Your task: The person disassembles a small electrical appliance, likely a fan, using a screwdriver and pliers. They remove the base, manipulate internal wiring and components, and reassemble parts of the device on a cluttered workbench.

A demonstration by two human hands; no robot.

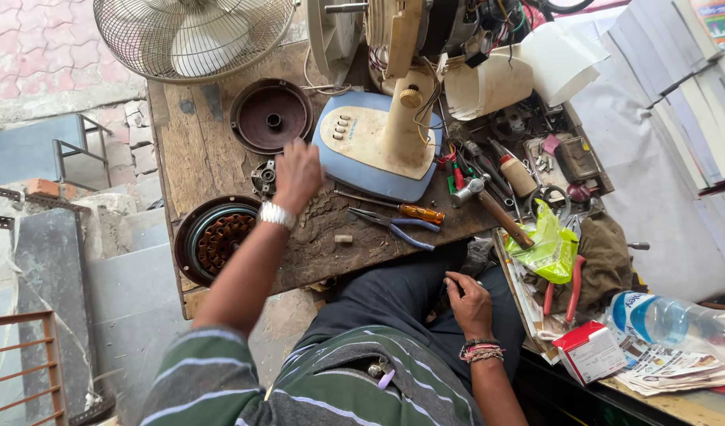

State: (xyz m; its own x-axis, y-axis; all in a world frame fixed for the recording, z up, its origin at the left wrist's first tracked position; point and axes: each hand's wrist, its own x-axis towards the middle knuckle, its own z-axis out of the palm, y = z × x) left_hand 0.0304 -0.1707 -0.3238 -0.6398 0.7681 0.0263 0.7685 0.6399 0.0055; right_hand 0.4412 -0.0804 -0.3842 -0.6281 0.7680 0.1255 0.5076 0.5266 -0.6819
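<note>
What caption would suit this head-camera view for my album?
At a cluttered wooden workbench, a person's left hand reaches toward a small metal part beside a dismantled fan base; the right hand rests on their lap.

On the worn wooden bench (197,158), the blue-and-cream pedestal fan base (376,150) stands at the middle. To its left lie a round dark metal motor cover (271,116) and, nearer the person, a round copper-wound motor stator (218,239) (at the bench's near left edge). An orange-handled screwdriver (402,209) and blue-handled pliers (394,227) lie just in front of the base, a wooden-handled hammer (493,209) to its right. The wire fan guard (193,35) sits behind, at the far left.
</note>
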